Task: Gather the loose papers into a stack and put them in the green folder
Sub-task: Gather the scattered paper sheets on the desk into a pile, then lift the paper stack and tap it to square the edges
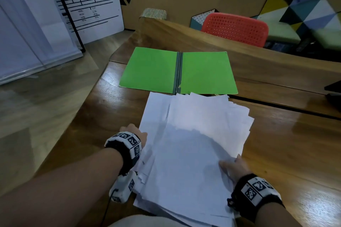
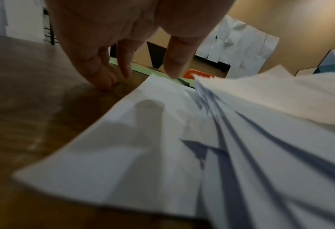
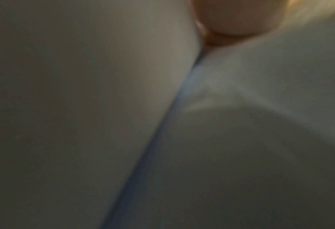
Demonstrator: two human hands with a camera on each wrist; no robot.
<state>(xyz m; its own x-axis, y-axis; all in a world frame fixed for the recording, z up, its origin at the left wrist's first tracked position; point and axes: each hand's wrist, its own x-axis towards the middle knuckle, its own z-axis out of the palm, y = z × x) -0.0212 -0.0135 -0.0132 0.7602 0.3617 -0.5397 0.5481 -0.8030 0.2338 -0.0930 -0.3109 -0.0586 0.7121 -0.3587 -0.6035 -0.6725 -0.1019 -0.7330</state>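
Note:
A loose pile of white papers (image 1: pixel 193 134) lies askew on the wooden table (image 1: pixel 287 143), just in front of the green folder (image 1: pixel 151 68), which lies open and flat. My left hand (image 1: pixel 134 130) stands at the pile's left edge. In the left wrist view its fingers (image 2: pixel 123 68) point straight down, tips on the wood beside the papers (image 2: pixel 162 147). My right hand (image 1: pixel 232 165) grips the pile's right edge, thumb on top, and that side is raised and fanned. The right wrist view shows only blurred paper (image 3: pixel 260 139) up close.
A raised wooden partition (image 1: pixel 203 42) runs behind the folder, with a red perforated chair (image 1: pixel 236 27) beyond it. White boards with printed tables (image 1: pixel 88 0) lean at the far left. A dark object (image 1: pixel 335 94) sits at the table's right edge.

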